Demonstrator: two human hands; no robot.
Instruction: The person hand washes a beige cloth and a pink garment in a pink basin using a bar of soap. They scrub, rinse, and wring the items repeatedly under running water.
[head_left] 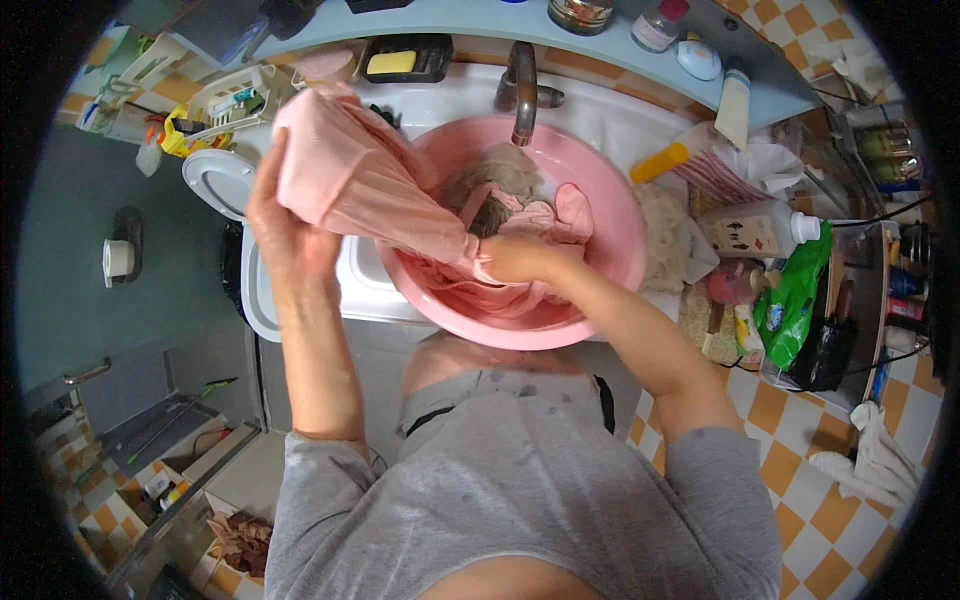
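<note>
A pink garment [370, 185] stretches from the upper left down into a pink basin [622, 225]. My left hand [290, 225] holds its raised end, with the fingers partly hidden behind the cloth. Over the basin, my right hand [522, 260] is closed round a bunched lower part of the same garment. More wet pink cloth [545, 220] lies in the basin around and below my right hand. Toward the back of the basin is greyish water or grey cloth [500, 175]; I cannot tell which. The basin sits in a white sink [425, 100], below a metal faucet [522, 95].
A yellow soap bar [391, 63] lies in a black dish behind the sink. On the right stand a white bottle [755, 228], a pink pump bottle [735, 282] and a green bag [800, 300]. A bluish shelf [480, 22] with toiletries runs overhead. A round white lid [215, 182] stands at left.
</note>
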